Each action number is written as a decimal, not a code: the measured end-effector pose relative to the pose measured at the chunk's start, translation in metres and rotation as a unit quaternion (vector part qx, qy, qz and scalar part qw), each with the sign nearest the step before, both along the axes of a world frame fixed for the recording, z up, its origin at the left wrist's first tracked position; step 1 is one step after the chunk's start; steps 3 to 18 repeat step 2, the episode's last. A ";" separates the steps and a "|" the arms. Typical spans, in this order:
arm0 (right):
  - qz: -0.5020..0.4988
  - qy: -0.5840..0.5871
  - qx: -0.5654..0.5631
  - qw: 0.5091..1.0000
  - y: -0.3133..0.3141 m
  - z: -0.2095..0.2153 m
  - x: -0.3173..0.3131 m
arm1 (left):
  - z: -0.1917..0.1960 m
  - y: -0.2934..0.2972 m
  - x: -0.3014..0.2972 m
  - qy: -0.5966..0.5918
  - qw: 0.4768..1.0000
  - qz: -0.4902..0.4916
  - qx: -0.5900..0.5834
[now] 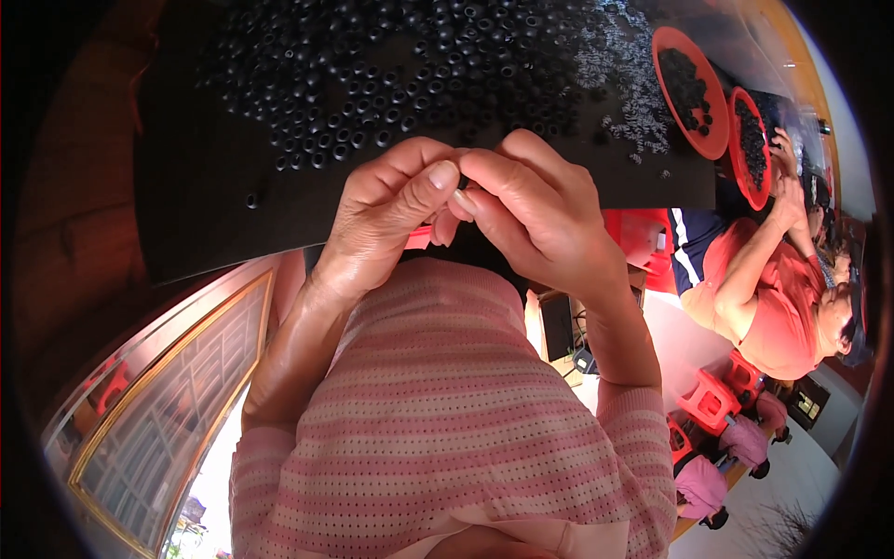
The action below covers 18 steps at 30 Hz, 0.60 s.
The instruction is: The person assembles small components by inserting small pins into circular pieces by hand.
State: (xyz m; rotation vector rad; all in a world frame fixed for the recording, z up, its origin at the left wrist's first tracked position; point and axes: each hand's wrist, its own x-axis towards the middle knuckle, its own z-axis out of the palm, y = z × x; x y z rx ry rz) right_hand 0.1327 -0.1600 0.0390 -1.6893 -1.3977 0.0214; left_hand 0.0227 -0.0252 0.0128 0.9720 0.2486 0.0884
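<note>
Both hands meet at the near edge of a black table (214, 214): the left hand (386, 219) and right hand (540, 219) press thumb and fingertips together on a small black ring (462, 184) pinched between them. Beyond them, many loose black rubber rings (391, 84) lie scattered on the tabletop, with two red trays (694, 140) of rings farther right, near another person's hands (785, 177).

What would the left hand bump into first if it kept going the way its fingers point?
Most likely the right hand: the left hand points rightward and their fingertips already meet around a small black ring.
</note>
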 end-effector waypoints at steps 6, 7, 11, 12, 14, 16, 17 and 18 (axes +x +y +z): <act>0.001 -0.024 -0.011 1.000 0.000 0.000 0.003 | -0.001 0.000 -0.001 -0.028 0.998 0.005 -0.058; 0.001 -0.024 -0.011 1.000 0.000 0.000 0.003 | -0.001 0.000 -0.001 -0.028 0.998 0.005 -0.058; 0.001 -0.024 -0.011 1.000 0.000 0.000 0.003 | -0.001 0.000 -0.001 -0.028 0.998 0.005 -0.058; 0.001 -0.024 -0.011 1.000 0.000 0.000 0.003 | -0.001 0.000 -0.001 -0.028 0.998 0.005 -0.058; 0.001 -0.024 -0.011 1.000 0.000 0.000 0.003 | -0.001 0.000 -0.001 -0.028 0.998 0.005 -0.058; 0.001 -0.024 -0.011 1.000 0.000 0.000 0.003 | -0.001 0.000 -0.001 -0.028 0.998 0.005 -0.058; 0.001 -0.024 -0.011 1.000 0.000 0.000 0.003 | -0.001 0.000 -0.001 -0.028 0.998 0.005 -0.058; 0.001 -0.024 -0.011 1.000 0.000 0.000 0.003 | -0.001 0.000 -0.001 -0.028 0.998 0.005 -0.058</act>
